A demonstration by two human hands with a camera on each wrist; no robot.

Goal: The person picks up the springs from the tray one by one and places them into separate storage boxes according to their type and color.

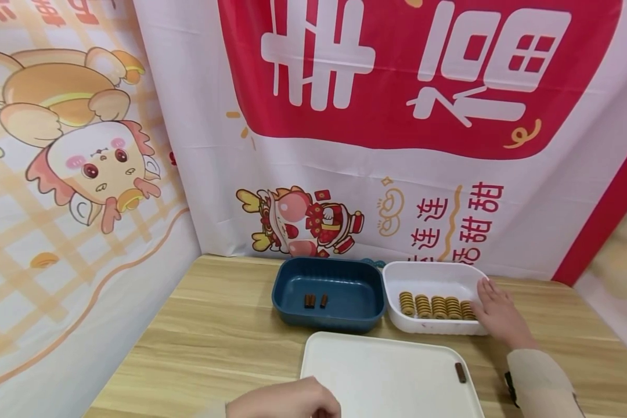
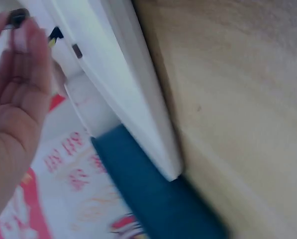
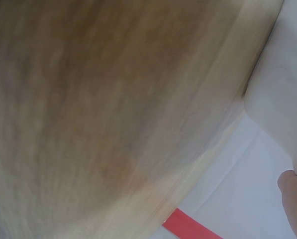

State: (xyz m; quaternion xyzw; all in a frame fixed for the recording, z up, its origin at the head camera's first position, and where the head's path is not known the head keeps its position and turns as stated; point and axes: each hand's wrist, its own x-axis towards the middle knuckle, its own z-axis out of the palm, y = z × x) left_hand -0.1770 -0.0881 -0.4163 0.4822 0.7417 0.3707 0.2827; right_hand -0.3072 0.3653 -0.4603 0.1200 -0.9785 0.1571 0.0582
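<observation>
My left hand (image 1: pixel 287 399) is over the near left part of the white tray (image 1: pixel 376 371). In the left wrist view it pinches a small dark piece (image 2: pixel 18 18) between thumb and fingertips; its kind is too blurred to tell. A short dark brown stick (image 1: pixel 460 373) lies near the tray's right edge. Several similar sticks (image 1: pixel 310 301) are in the dark blue bin (image 1: pixel 287 316). My right hand (image 1: pixel 500 314) rests over the right end of the white bin (image 1: pixel 413 326), fingers extended along its rim; its palm is hidden. Rows of round brown cookies (image 1: pixel 439 307) fill that bin's near side.
Both bins stand side by side at the back of the wooden table (image 1: pixel 188 342), just behind the tray. Printed cloth walls (image 1: pixel 198 145) rise behind and to the left. The table's back right corner lies beyond my right hand.
</observation>
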